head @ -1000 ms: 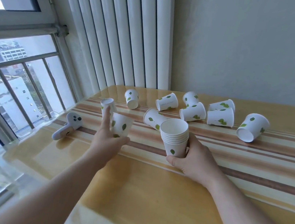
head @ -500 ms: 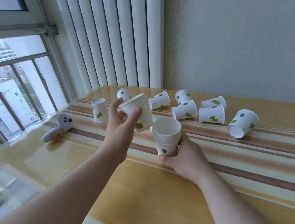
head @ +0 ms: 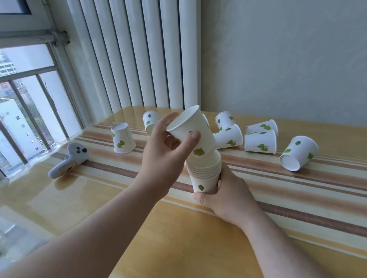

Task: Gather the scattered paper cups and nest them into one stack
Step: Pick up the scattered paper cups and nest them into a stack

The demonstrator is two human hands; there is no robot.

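striped table (head: 311, 194), loose cups behind. left hand (head: 163, 157) pinches tilted cup (head: 193, 130) over stack (head: 203, 172) gripped by right hand (head: 228, 197); tilt could jam the rim.

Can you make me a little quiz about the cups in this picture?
1. True or false: the cup in the left hand is already pushed all the way down into the stack.
2. Which hand steadies the stack on the table? A) left B) right C) neither
3. Fill in: the lone cup near the grey controller stands ____ side up.

Key: 1 false, it is tilted with only its base at the stack's mouth. 2 B, the right hand. 3 bottom.
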